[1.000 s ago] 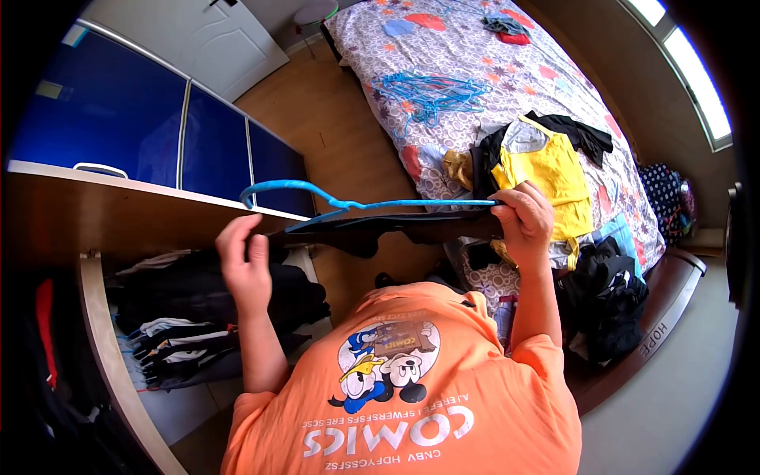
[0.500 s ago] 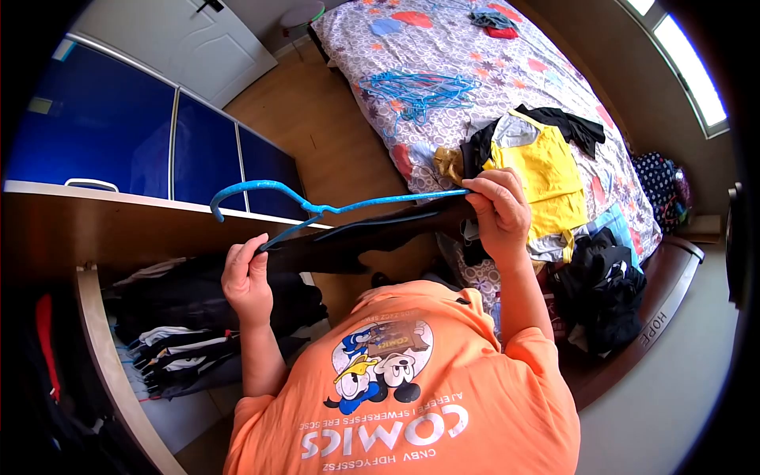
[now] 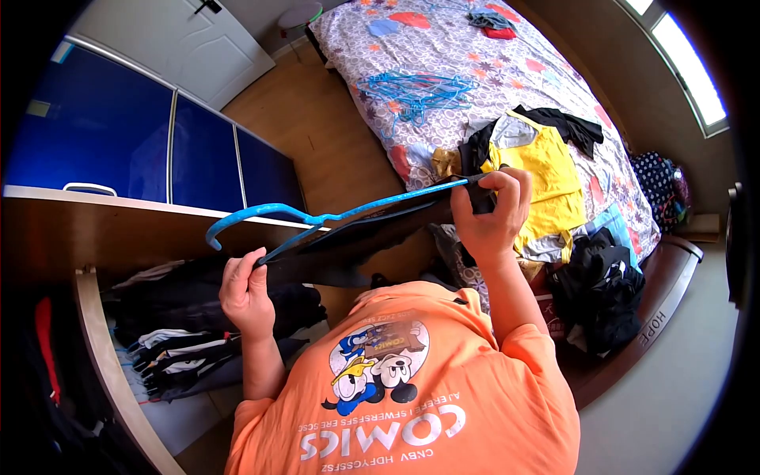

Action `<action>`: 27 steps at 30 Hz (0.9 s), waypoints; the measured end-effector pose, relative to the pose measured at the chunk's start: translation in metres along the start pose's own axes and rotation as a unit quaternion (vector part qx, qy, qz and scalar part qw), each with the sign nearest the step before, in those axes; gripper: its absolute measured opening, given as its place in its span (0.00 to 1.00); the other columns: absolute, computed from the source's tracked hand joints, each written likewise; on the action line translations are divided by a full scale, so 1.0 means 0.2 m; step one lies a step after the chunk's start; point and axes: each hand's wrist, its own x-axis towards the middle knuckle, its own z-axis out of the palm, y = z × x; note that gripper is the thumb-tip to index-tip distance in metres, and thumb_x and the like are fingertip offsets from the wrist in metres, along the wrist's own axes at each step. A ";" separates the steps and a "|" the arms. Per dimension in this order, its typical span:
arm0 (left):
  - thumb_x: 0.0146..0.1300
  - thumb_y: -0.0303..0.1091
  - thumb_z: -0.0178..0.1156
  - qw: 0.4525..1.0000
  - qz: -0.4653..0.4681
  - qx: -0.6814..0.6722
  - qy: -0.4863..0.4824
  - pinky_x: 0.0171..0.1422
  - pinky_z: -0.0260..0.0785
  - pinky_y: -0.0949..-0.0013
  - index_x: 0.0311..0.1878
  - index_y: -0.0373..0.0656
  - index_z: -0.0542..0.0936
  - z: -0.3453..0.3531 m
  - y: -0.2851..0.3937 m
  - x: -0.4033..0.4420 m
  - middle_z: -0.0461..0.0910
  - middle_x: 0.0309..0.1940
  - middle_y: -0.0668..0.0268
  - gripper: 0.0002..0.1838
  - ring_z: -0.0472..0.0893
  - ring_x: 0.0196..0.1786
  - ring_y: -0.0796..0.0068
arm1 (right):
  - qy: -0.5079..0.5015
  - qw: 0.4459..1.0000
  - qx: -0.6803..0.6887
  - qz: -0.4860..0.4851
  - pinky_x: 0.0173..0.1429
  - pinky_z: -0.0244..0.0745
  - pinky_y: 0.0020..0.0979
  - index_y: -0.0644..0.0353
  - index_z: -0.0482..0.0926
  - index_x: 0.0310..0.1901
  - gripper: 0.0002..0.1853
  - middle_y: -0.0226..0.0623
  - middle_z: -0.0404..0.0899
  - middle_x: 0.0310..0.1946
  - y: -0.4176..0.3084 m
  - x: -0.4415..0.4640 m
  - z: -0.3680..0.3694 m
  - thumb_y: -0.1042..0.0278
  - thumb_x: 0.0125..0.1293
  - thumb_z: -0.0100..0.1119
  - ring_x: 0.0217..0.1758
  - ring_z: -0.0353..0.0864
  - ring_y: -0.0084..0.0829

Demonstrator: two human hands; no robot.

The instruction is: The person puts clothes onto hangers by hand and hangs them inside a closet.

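Note:
A blue clothes hanger (image 3: 356, 209) stretches between my two hands, its hook pointing left. Around its arms hangs a black garment (image 3: 332, 257), a top by the look of its neckline. My left hand (image 3: 247, 291) pinches the garment's edge just below the hook, close to one hanger arm. On the other side, my right hand (image 3: 495, 210) grips the black cloth at the far tip of the hanger. The lower part of the garment drops out of clear sight above my orange shirt (image 3: 396, 372).
Left is an open wardrobe with hanging dark clothes (image 3: 190, 348) and blue doors (image 3: 95, 119). On the flowered bed (image 3: 443, 47) lie several blue hangers (image 3: 419, 93), a yellow tank top (image 3: 546, 174) and a black clothes pile (image 3: 598, 293). A wooden bed frame (image 3: 665, 293) curves at right.
My right hand has turned and shifted slightly left and down, now gathering black cloth over the hanger's tip. The hanger has tilted a little; my left hand keeps its pinch, slightly lower.

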 end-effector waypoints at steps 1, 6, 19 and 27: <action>0.59 0.23 0.61 1.000 0.001 0.002 0.000 0.33 0.62 0.74 0.42 0.37 0.81 0.00 0.00 0.00 0.74 0.26 0.65 0.08 0.71 0.28 0.73 | -0.002 1.000 0.014 0.026 0.36 0.68 0.35 0.57 0.70 0.34 0.16 0.37 0.70 0.29 -0.01 0.00 0.00 0.74 0.45 0.67 0.30 0.71 0.39; 0.58 0.21 0.61 1.000 -0.010 0.010 -0.008 0.34 0.64 0.73 0.42 0.37 0.81 0.01 0.02 -0.01 0.75 0.27 0.65 0.09 0.73 0.29 0.71 | -0.008 0.999 0.037 0.025 0.27 0.71 0.29 0.60 0.73 0.31 0.10 0.36 0.74 0.25 0.00 0.00 0.04 0.80 0.47 0.63 0.23 0.75 0.33; 0.58 0.22 0.61 1.000 -0.024 -0.001 0.013 0.31 0.60 0.75 0.43 0.38 0.81 0.04 -0.05 -0.01 0.72 0.26 0.67 0.09 0.70 0.29 0.76 | -0.085 0.989 0.026 -0.115 0.44 0.65 0.33 0.51 0.82 0.42 0.16 0.30 0.75 0.32 -0.06 0.17 0.00 0.61 0.49 0.68 0.35 0.73 0.34; 0.61 0.24 0.60 1.000 -0.023 0.013 -0.003 0.44 0.65 0.73 0.47 0.37 0.79 0.03 -0.10 0.02 0.75 0.37 0.64 0.11 0.74 0.39 0.72 | -0.167 0.979 0.078 -0.092 0.35 0.63 0.32 0.54 0.80 0.33 0.11 0.30 0.74 0.25 0.05 0.10 0.01 0.66 0.46 0.68 0.29 0.73 0.34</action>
